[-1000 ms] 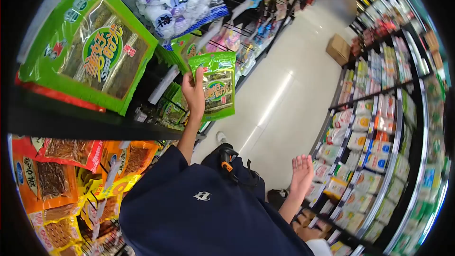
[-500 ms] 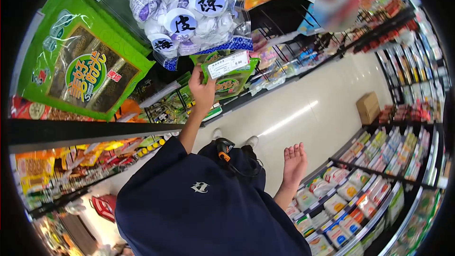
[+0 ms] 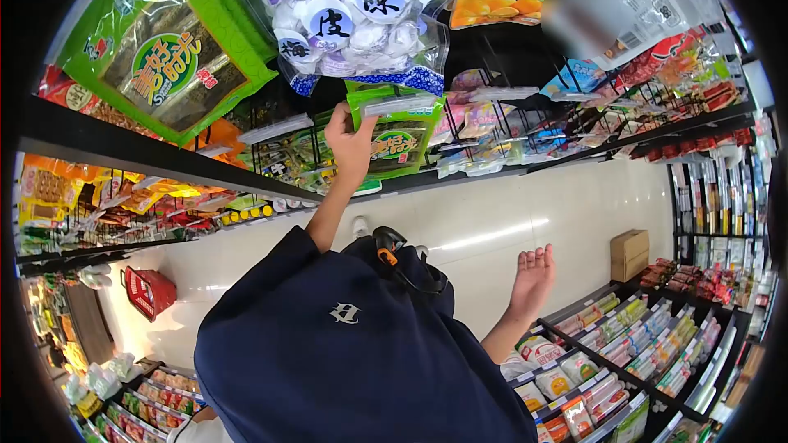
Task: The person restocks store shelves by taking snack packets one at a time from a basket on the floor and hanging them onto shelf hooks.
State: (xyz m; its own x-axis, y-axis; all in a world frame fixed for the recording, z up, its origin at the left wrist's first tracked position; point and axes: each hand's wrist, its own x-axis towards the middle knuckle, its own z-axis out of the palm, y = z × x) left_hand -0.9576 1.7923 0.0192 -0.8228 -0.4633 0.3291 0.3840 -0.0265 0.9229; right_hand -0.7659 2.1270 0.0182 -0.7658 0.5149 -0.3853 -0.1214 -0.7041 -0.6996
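Observation:
My left hand [image 3: 350, 141] is at the hanging rack, its fingers closed at the left edge of a small green snack packet [image 3: 396, 143]. A clear price-tag holder [image 3: 400, 106] crosses the packet's upper part. Just above hangs a clear bag of white-wrapped sweets [image 3: 353, 20] with blue patterned edges. A larger green packet [image 3: 168, 53] hangs at the upper left. Away from the rack, my right hand [image 3: 532, 279] is raised over the aisle with its palm up, fingers extended, and nothing in it.
A cardboard box [image 3: 629, 255] stands on the aisle floor at the right. Shelves of packaged goods [image 3: 574, 369] line the lower right. A red basket [image 3: 149, 293] is on the floor at the left. Black rack edges [image 3: 164, 160] run beside my left arm.
The view has turned, bringing the red basket into sight. The small green packet went from out over the aisle to the rack, behind the tag holder. My right hand stays open.

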